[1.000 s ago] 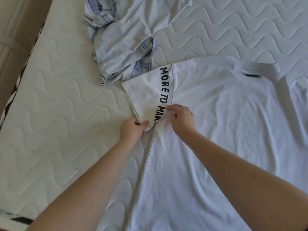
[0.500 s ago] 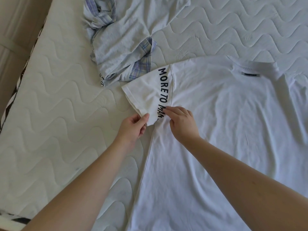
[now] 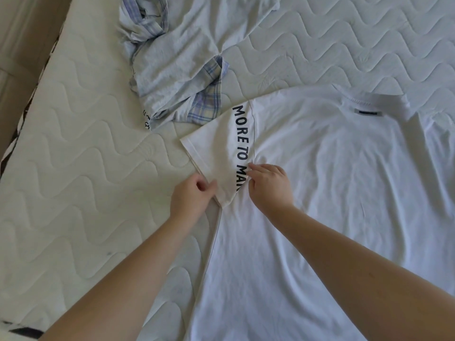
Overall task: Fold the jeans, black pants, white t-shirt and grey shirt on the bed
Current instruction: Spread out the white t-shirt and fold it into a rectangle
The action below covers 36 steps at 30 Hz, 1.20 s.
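White cotton t-shirt (image 3: 332,180) lies spread flat on the quilted white bed (image 3: 81,148). Left hand (image 3: 190,195) pinches its sleeve hem; right hand (image 3: 269,184) pinches the fabric beside the sleeve seam. Crumpled grey shirt (image 3: 177,60) lies just beyond.

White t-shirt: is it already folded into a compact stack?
No, the white t-shirt lies spread flat on the bed, with both hands at its sleeve.

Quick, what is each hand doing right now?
Left hand: pinches the white t-shirt sleeve hem.
Right hand: pinches the sleeve seam.
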Each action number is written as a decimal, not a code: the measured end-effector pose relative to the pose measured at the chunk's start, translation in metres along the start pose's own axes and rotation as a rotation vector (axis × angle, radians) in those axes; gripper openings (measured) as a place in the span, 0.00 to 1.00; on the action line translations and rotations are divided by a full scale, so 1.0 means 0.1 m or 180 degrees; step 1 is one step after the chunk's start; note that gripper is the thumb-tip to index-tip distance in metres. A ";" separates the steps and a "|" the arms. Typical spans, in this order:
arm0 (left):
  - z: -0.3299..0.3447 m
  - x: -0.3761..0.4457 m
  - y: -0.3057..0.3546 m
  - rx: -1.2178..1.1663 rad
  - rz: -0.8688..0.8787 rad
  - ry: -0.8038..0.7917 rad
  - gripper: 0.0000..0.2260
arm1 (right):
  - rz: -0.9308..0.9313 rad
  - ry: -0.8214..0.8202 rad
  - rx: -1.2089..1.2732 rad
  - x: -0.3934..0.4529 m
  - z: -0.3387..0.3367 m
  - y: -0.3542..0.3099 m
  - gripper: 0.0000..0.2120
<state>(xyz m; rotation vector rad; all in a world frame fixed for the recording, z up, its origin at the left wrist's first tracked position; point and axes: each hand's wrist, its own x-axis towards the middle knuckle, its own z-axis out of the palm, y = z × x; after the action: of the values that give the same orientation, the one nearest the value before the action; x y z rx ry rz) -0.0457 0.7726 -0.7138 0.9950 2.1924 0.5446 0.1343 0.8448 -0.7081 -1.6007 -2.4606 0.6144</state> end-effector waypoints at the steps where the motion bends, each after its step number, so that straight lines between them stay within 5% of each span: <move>1: -0.05 0.08 0.04 -0.0064 0.0206 0.0221 0.11 | 0.0127 -0.0019 0.0055 0.04 -0.01 -0.02 0.13; 4: -0.12 0.42 0.14 0.0158 0.0419 0.0612 0.17 | 0.0345 0.0051 0.0344 0.17 -0.05 -0.06 0.16; 7: -0.17 0.76 0.23 0.0647 -0.0184 0.0423 0.28 | 0.0393 -0.0483 0.0507 0.27 -0.03 -0.02 0.22; 12: -0.38 1.19 0.37 0.0501 -0.0288 -0.0248 0.22 | 0.0384 -0.1414 0.0601 0.33 0.09 0.13 0.28; 17: -0.40 1.18 0.82 0.1048 0.1095 0.0600 0.15 | 0.0047 -0.0984 0.0034 0.26 0.07 0.27 0.27; 21: -0.11 1.33 1.27 0.1020 0.1847 -0.0080 0.14 | 0.0101 -0.0679 -0.0090 0.27 0.05 0.25 0.25; 24: 0.18 1.48 1.55 0.1149 0.1582 -0.0701 0.19 | 0.0248 -0.0702 0.0211 0.31 0.02 0.33 0.27; 29: 0.39 1.82 1.74 0.1597 0.0959 -0.0991 0.21 | 0.0143 -0.0837 0.0252 0.35 -0.01 0.49 0.31; 36: 0.35 1.99 1.78 0.1897 0.1138 -0.0534 0.10 | 0.0015 -0.0964 -0.0022 0.37 0.11 0.41 0.29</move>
<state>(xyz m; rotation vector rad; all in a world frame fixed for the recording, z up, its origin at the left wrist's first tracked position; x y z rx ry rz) -0.0303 1.0415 -0.7100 1.6957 2.0689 -0.0631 0.1501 0.8894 -0.7385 -1.6209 -2.6684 0.9112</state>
